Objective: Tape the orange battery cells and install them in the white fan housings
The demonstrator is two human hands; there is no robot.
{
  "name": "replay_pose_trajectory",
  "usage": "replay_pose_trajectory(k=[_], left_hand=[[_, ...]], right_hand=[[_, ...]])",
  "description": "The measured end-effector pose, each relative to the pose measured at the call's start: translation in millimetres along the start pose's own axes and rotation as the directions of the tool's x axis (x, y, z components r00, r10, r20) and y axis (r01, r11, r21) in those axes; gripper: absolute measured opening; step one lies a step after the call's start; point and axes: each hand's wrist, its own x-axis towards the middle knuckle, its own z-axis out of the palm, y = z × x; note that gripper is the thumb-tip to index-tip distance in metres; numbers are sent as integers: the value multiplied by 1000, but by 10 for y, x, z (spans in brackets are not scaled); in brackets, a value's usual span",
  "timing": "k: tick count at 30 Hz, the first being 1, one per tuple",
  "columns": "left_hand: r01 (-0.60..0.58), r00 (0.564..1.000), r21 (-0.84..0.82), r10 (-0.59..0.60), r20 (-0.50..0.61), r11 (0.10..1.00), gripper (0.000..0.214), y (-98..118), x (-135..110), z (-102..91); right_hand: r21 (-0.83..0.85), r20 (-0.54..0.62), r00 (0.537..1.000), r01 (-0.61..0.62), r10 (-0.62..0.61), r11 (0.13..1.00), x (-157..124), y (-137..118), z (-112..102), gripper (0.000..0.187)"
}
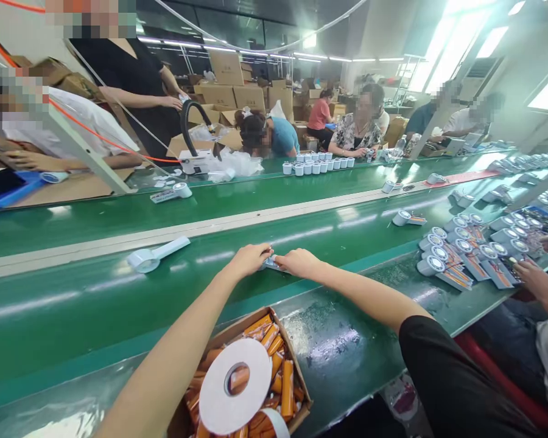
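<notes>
My left hand [252, 258] and my right hand [299, 263] meet over the green belt, fingers closed on a small light-grey plastic housing [270, 263]. Most of that housing is hidden under the fingers; a narrow strip of it shows between them. Left of the hands, a similar grey housing [146, 260] with a round head and a long handle lies on the belt. In front of me a cardboard box [301, 389] holds many orange-wrapped cylinders [287, 389]. A white tape roll [210, 389] rests on top of them.
Rows of round-headed units with orange wires [463, 246] lie at the right, near a co-worker's hand [536, 280]. One open unit [402, 218] sits on the belt. A pale divider strip [210, 226] runs along it. Several people work across the belt. A slanted metal post [89, 149] stands left.
</notes>
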Motion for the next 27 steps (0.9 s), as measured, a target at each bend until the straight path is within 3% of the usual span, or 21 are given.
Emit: replay_pose_trajectory(k=[6,9,11,13,16,19,21,24,27], left_hand=[[32,999,-7,-32,-12,999,21,89,68,48],[9,1000,-19,-9,-17,1000,17,221,62,-35],[-27,999,-22,26,-47,999,18,349,-72,-112],[-99,988,-32,95,-120,995,28,466,-394,-150],[-257,939,-58,235,-250,965,38,497,-1212,-36],[-288,916,84,300,-265,954,35,309,-2090,233],[-311,898,142,340,-279,940,39,144,-2496,395],[-334,887,150,365,-285,930,60,0,-2789,517],[-321,897,163,355,-264,933,74,59,-2920,497]], right_hand=[[-52,84,996,23,-19,998,169,-97,19,37],[-49,102,993,68,-63,996,267,-114,-26,35],[-46,90,993,86,-82,995,270,-104,-52,34],[-38,61,994,91,-89,995,209,-80,-53,32],[-4,0,997,73,-73,997,49,-37,-14,31],[53,-57,998,22,-19,998,-108,-7,4,28],[89,-92,995,-18,26,996,-193,-16,-35,30],[132,-160,986,-30,51,991,-314,-108,-154,32],[160,-232,973,55,-17,986,-459,-295,-266,31]])
